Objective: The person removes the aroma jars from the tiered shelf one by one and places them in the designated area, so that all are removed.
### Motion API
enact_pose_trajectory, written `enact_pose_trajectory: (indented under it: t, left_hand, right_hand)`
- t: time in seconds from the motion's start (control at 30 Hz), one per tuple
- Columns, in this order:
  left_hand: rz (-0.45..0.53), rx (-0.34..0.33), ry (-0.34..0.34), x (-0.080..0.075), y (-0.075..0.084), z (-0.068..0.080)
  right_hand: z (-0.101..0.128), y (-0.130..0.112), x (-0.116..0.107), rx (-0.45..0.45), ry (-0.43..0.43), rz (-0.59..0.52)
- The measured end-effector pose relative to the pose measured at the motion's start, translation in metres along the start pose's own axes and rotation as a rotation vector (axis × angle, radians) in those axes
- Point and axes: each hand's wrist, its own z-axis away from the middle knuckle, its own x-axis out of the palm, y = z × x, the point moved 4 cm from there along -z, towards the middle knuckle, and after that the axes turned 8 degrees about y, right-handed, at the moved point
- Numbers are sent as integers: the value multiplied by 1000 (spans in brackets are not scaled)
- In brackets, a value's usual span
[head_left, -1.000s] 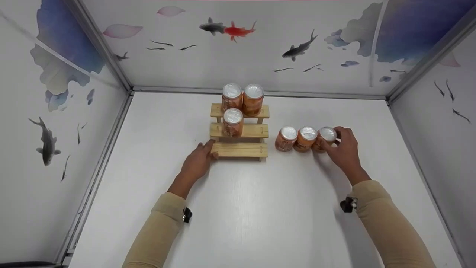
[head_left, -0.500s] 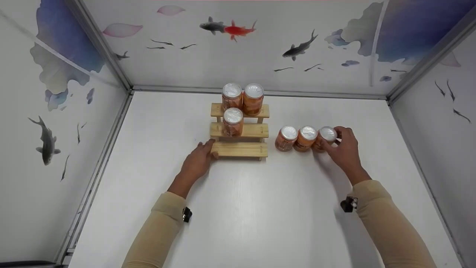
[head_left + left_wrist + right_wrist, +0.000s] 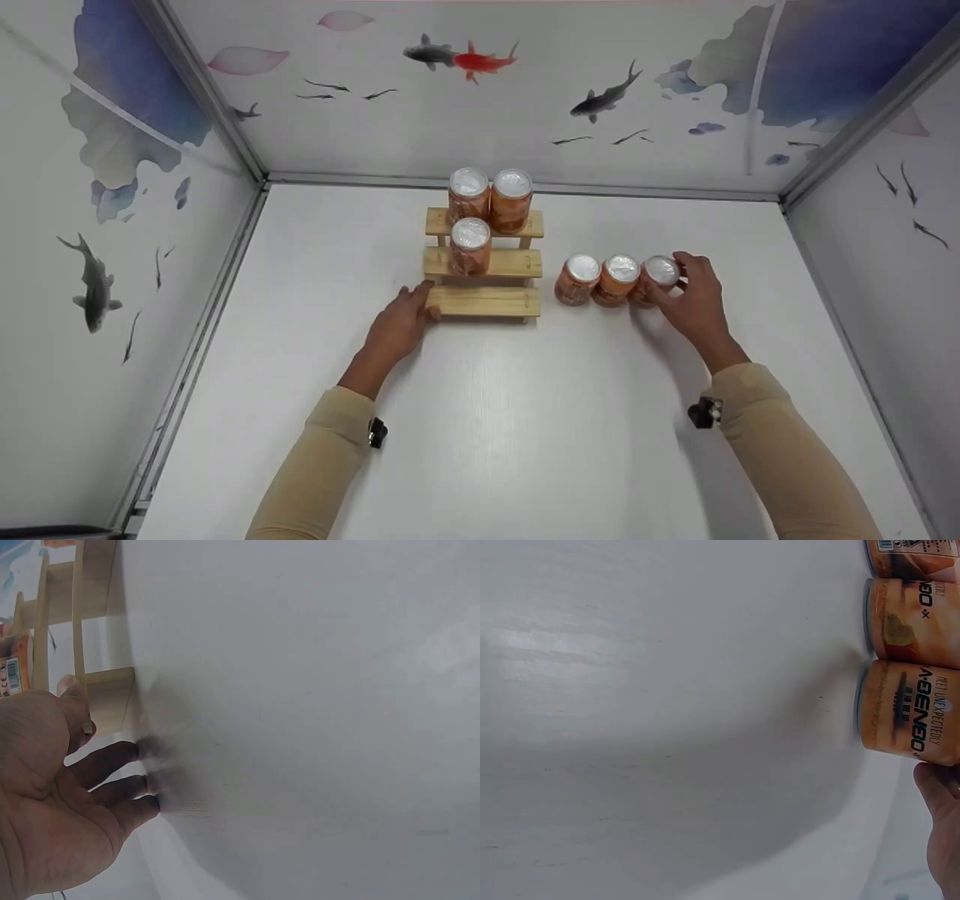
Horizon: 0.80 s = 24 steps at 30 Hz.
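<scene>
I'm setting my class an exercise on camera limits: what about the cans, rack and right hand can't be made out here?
Head view: base of the top-left can, hidden by the middle-step can.
Head view: label print on the middle-step can, too small.
Right wrist view: lid of the held can, cut off by the right edge.
Right wrist view: much of the right hand, same edge.
Left wrist view: part of the wooden rack, cut off by the top edge.

- Upper centre of frame: three-tier stand (image 3: 487, 301), on table (image 3: 487, 420), before back wall (image 3: 480, 135).
- On rear tier: two cans (image 3: 469, 202), side by side.
- On middle tier, left of centre: single can (image 3: 470, 253), before the left rear one.
- On table, right of stand: row of three cans (image 3: 616, 286).
- At row's right end: right hand (image 3: 697, 304), around outermost can (image 3: 661, 270).
- At front tier's left end: left hand (image 3: 397, 326), touching.
</scene>
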Motion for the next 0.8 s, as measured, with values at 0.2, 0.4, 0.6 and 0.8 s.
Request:
enact_pose_trajectory:
  t: [0.2,0.4,0.6,0.8]
  left_hand:
    - [2,3,5,1,-1,-1]
    - [4,12,6,1,-1,0]
    - [7,-8,-4,1,-1,0]
    - [10,-14,-7,0,1,0]
  right_hand:
    - [-3,-7,-4,-42,17,-6]
    - [-6,-14,-6,-113,55,25]
    - [-9,-23,-7,-198,126,42]
    - [-11,-39,-6,-232,148,33]
